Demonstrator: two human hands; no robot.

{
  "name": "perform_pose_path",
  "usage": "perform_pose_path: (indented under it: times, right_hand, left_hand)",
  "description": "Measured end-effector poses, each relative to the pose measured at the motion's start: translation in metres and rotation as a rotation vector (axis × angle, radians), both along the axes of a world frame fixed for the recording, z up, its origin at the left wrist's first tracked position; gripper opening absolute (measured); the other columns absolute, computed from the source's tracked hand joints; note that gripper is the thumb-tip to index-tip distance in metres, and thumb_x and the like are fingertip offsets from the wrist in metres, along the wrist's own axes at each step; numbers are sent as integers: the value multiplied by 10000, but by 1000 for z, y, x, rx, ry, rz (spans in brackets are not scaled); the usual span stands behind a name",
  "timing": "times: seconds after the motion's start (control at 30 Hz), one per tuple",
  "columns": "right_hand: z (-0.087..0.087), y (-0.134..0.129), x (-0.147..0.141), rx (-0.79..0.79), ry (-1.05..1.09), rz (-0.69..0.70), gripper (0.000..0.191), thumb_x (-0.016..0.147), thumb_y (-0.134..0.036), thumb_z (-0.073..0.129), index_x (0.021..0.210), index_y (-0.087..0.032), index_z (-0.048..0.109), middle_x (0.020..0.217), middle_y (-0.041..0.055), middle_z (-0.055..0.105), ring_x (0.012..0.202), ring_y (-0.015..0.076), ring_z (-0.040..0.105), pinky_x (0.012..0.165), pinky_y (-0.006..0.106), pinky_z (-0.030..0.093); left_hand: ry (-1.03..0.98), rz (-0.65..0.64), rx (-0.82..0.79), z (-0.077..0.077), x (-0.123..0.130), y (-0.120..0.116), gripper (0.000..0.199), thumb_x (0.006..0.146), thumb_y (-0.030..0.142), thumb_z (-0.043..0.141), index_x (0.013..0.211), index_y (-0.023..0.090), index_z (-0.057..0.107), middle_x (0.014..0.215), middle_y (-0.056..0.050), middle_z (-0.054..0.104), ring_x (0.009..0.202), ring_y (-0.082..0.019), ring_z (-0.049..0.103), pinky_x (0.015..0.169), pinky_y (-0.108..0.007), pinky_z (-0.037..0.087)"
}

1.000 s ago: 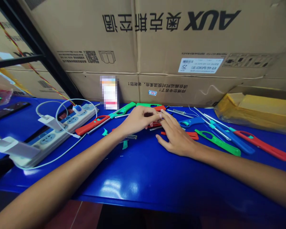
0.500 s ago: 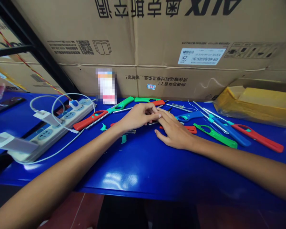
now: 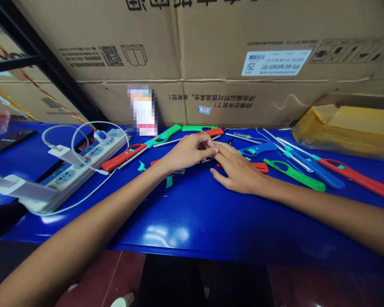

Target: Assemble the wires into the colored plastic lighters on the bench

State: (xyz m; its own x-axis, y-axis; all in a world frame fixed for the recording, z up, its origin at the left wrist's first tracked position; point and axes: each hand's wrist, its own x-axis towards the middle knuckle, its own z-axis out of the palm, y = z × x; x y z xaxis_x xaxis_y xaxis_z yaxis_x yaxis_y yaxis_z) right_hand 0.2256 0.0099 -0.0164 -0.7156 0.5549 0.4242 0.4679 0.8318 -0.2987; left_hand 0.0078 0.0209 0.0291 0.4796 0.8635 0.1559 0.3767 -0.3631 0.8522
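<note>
Hands get the most room along the front of the blue tabletop [image 3: 211,226], below the left hand [image 3: 188,151] and right hand [image 3: 238,172]. Heading left, the power strip [image 3: 83,170] and its white cable [image 3: 83,204] get in the way — heading right, the green lighter [image 3: 294,175] and red lighter [image 3: 355,177] do. The cardboard box [image 3: 243,64] walls off the back.

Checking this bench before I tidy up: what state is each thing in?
Left hand: fingertips against the right hand's fingers, anything held hidden.
Right hand: palm down, fingers meeting the left hand's.
Power strip: two white chargers plugged in.
Long blue lighter: lying flat, metal tube fitted to its grip.
Yellow packaging: crumpled.
Cardboard carton: upside down.
</note>
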Motion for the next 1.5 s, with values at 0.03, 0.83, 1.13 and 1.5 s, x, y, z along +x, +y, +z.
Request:
perform_pose_path:
  times: [0.03,0.83,1.13,1.5]
  right_hand:
    - [0,0,0,2,-4,1,576,1008,-329,605,1569,-262,495,1610,142,497,1537,388,427,1267,707,388]
    - [3,-1,0,27,-36,0,534,1016,-306,581,1544,-271,508,1581,144,480,1444,396,495,1185,694,475]
    - [3,-1,0,23,-46,-7,527,1017,-311,583,1538,-273,515,1606,140,453,1468,396,471,1192,707,468]
    - [0,1,1,24,-29,-6,507,1020,-324,581,1519,-249,525,1591,159,468,1479,407,464,1194,714,462]
  left_hand:
    - [5,-1,5,0,0,0,222,962,382,712,911,166,700,761,-31,702,625,-117,614,597,-243,466]
    - [123,-4,155,-1,0,0,197,985,320,626,936,158,728,789,-25,715,736,-137,651,715,-277,511]
    - [138,0,198,0,1,-2,202,977,320,629,895,158,716,774,-26,714,726,-142,645,717,-275,502]
    - [308,4,427,-1,4,-6,194,1022,270,557,971,161,709,888,-57,748,797,-175,673,770,-307,507]
